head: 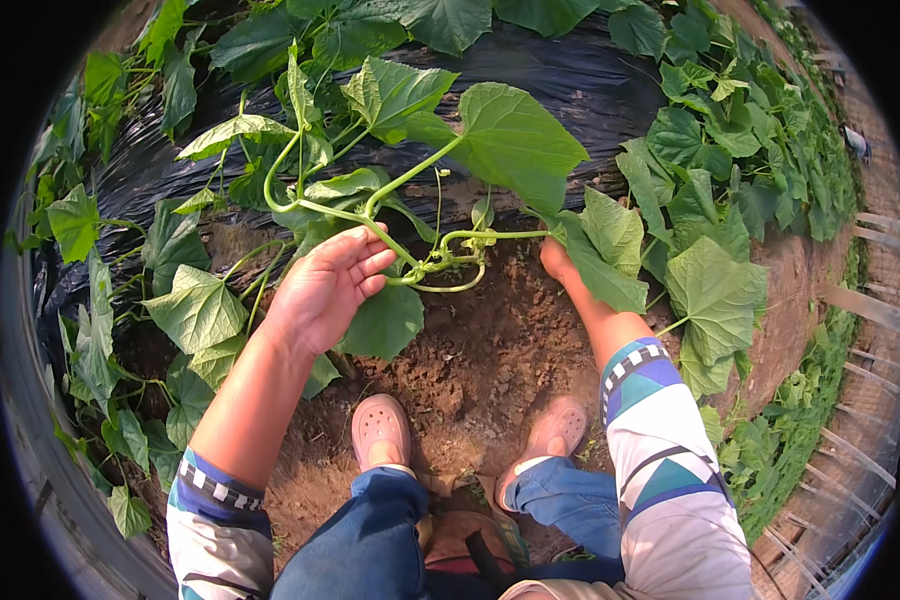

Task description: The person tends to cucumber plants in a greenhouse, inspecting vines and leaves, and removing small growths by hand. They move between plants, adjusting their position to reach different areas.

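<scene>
My left hand (pixel 341 281), palm turned up, supports a thick green vine stem (pixel 394 244) of a cucumber-like plant; the stem lies across its fingers. Its tip curls up to the left among small leaves. My right hand (pixel 555 253) is at a leaf stalk (pixel 514 235) that runs right from the vine's node; a broad leaf (pixel 596 259) covers much of this hand, so its fingers are hidden. Between the hands is a knot of bent stems (pixel 450 262) with small buds. A large leaf (pixel 521 139) stands above them.
Black plastic mulch film (pixel 570 75) covers the bed beyond the hands. More leafy vines (pixel 720 150) grow at the right, and others at the left. Bare brown soil (pixel 465 360) lies below the hands, with my pink clogs (pixel 381 427) on it. Further rows and pale poles are at far right.
</scene>
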Motion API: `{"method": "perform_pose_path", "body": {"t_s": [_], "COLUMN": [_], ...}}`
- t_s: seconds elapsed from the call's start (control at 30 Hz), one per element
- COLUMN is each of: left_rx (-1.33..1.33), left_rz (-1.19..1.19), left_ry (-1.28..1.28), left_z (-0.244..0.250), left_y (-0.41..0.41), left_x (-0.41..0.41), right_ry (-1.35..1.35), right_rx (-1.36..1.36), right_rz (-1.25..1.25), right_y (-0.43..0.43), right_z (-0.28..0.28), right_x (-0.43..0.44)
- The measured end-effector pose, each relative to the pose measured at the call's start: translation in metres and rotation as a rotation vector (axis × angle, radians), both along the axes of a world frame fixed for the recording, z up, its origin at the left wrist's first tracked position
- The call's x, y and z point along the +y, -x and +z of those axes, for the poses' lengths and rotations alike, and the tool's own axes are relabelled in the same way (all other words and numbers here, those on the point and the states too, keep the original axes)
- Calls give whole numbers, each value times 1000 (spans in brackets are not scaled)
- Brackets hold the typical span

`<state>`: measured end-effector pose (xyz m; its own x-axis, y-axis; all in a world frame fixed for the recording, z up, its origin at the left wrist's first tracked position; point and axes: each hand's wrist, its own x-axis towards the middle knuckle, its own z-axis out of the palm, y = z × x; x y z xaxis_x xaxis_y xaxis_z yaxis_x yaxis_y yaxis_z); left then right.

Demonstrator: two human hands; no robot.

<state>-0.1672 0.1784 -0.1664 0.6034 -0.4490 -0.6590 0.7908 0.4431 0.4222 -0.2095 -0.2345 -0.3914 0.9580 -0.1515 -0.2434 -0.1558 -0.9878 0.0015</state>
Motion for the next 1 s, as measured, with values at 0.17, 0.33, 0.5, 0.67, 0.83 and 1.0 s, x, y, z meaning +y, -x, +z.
{"method": "perform_pose_path", "body": {"t_s": [0.17, 0.33, 0.5, 0.67, 0.83, 1.0], "left_rx": [4, 17, 26, -1, 14, -7], "left_rz": [35, 47, 54, 10, 35, 33], "left_ry": [-24, -38, -62, -13, -37, -1], "left_z": [-2, 1, 1, -3, -4, 0], "left_y": [4, 4, 3, -1, 0, -4], "left_x": [6, 3, 4, 0, 6, 1], "right_ry": [-569, -208, -172, -64, -589, -516], "right_rx": [12, 186, 354, 4, 1190, 905], "right_rz": [-219, 37, 87, 154, -141, 34], "right_y": [-2, -8, -17, -1, 23, 38], "right_z": [57, 94, 107, 77, 156, 149], "right_x": [46, 74, 84, 63, 95, 111]}}
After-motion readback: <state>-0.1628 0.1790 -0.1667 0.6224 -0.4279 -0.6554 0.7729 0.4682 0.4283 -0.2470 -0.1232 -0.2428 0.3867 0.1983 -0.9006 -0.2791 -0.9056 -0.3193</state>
